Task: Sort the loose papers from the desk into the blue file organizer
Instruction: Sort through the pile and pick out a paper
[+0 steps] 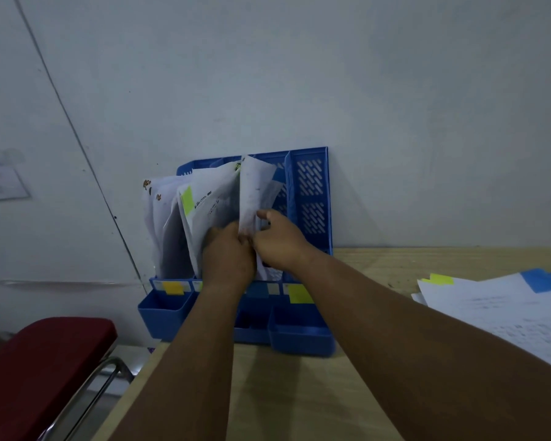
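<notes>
The blue file organizer (pixel 310 198) stands against the wall at the desk's back left corner, with white papers upright in its left and middle slots. My left hand (pixel 228 256) grips the lower edge of a sheaf bearing a green sticky tab (pixel 186 198). My right hand (pixel 279 240) pinches a white sheet (pixel 255 192) standing in a middle slot, thumb up beside it. The rightmost slot shows only its perforated wall. A loose pile of papers (pixel 497 313) with yellow and blue tabs lies on the desk at the right.
The wooden desk (pixel 283 393) runs from the wall toward me. A red padded chair (pixel 42 361) with a metal frame stands left of the desk. Yellow labels mark the organizer's front, above small open trays (pixel 299 335).
</notes>
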A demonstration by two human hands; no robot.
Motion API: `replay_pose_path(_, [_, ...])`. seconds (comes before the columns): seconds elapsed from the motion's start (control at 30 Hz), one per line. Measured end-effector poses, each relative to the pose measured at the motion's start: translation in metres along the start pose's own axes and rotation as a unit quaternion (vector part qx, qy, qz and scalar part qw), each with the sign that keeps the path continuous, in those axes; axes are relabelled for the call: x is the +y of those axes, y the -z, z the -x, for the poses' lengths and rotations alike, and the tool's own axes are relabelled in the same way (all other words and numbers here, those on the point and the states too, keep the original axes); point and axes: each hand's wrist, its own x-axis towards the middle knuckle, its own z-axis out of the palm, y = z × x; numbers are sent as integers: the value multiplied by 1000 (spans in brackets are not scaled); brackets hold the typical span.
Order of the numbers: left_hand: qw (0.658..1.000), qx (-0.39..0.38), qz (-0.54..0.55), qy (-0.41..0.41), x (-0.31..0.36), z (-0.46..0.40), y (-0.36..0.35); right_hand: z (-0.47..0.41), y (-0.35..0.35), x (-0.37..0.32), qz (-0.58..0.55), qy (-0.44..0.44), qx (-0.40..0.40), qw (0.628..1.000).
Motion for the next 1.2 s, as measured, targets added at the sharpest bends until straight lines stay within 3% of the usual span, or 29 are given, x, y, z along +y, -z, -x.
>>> replay_pose_path(0.3, [998, -14, -48, 41, -7, 14, 11, 10, 3, 6, 27, 30, -11, 999])
replay_pose_path(0.57, [995, 101, -18, -19, 2, 27, 16, 11, 8, 6, 40, 25, 1, 999])
replay_pose_path(0.87, [995, 75, -51, 46, 2, 28, 20, 18, 4, 9, 60, 26, -5, 998])
replay_pose_path(1.0, [991, 127, 3, 50, 14, 42, 25, 28, 9, 8, 65, 48, 7, 997])
replay_pose_path(1.2, [972, 226, 57, -39, 44, 69, 20, 69, 37, 7, 100, 99, 61, 988])
